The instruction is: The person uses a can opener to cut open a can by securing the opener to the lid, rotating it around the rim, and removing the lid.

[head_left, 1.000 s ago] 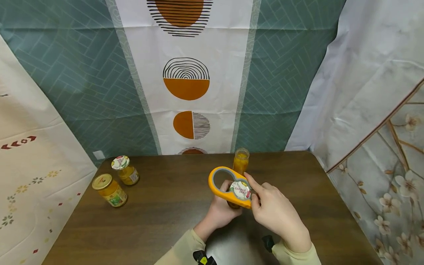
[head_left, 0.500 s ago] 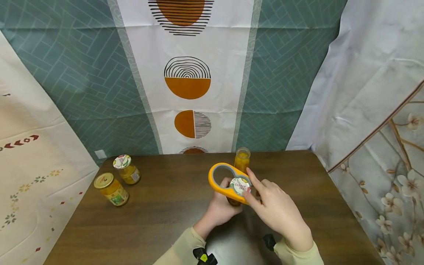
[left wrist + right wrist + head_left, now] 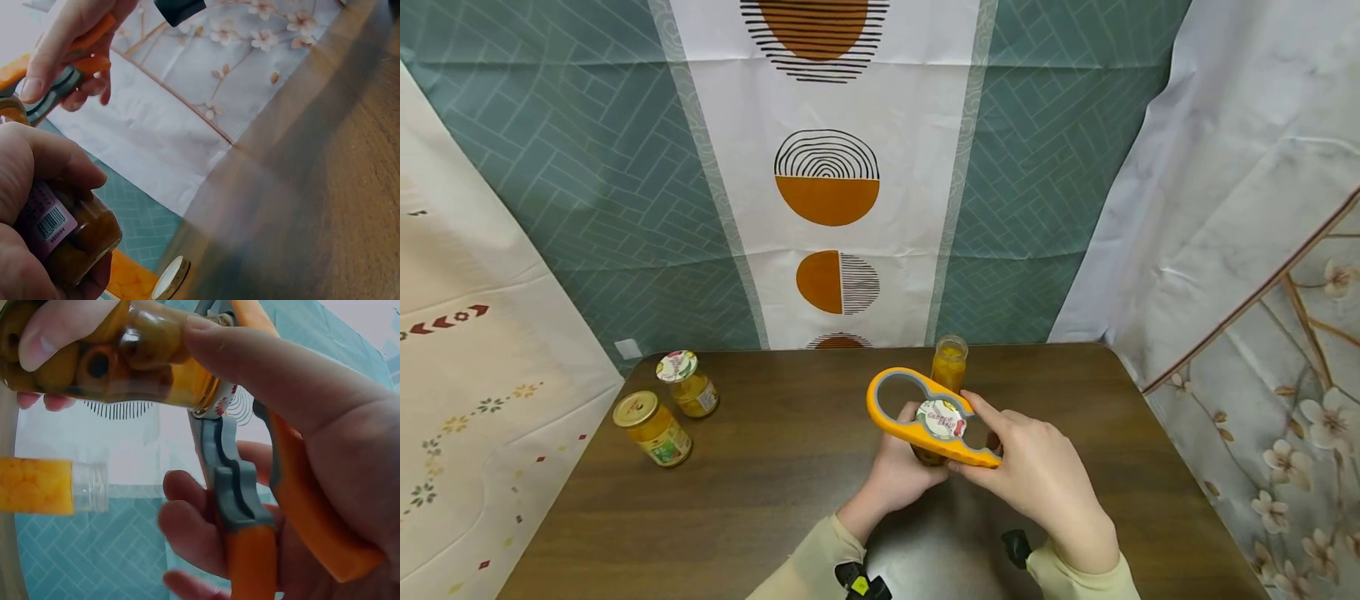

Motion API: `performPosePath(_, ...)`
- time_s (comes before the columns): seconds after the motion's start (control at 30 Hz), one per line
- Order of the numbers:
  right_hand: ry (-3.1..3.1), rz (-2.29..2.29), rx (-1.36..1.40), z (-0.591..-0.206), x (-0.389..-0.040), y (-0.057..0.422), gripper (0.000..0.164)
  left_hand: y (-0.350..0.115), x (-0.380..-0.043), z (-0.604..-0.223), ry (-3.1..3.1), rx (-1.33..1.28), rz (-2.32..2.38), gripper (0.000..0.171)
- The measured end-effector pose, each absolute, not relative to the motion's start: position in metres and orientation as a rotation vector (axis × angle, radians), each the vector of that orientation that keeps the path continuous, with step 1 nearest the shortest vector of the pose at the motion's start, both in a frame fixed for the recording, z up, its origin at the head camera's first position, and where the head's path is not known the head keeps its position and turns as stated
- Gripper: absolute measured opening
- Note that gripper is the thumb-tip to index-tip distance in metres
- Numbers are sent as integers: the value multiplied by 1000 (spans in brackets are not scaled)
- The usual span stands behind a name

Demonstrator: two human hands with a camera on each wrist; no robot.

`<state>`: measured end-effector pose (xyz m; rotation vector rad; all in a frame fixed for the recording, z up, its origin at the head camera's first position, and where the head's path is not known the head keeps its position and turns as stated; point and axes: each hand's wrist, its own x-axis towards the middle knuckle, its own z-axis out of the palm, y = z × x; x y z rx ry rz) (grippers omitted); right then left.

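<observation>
My left hand (image 3: pixel 904 462) grips a glass jar of dark round pieces (image 3: pixel 119 359), its barcode label showing in the left wrist view. On the jar's top is a white printed lid (image 3: pixel 942 419). An orange and grey jar opener (image 3: pixel 917 434) lies around that lid, its handles spread apart on the right. My right hand (image 3: pixel 1048 475) holds these handles, thumb on the near one and index finger at the far one. In the right wrist view, the opener's grey inner edge (image 3: pixel 234 494) stands partly away from the lid.
An uncapped jar with yellow-orange contents (image 3: pixel 950 364) stands just behind the hands. Beside it lies a loose lid (image 3: pixel 171 279), pale inside up. Two capped jars, one gold-lidded (image 3: pixel 652 429) and one white-lidded (image 3: pixel 688 385), stand at the left of the brown table (image 3: pixel 760 500).
The opener's handles have spread wider apart, and it has slid a little around the lid. My right hand has shifted slightly right, its thumb moving down. The left hand keeps its grip.
</observation>
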<state>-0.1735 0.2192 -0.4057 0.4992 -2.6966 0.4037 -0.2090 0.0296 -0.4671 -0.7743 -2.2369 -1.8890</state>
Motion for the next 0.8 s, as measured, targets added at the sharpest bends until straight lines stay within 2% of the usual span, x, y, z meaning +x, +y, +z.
performPosePath(0.3,-2709,335,472,-403,-172,221,82,26,-210,-467,-2268,-834,-1882,72)
performPosePath(0.57,-2705,319,492,-403,-174,222,79,27,-227,-498,-2316,-872,-1875,76)
performPosePath(0.8,-2690,323,545,-400,-173,227,76,20,-223,-488,-2261,-1114,-1930,87)
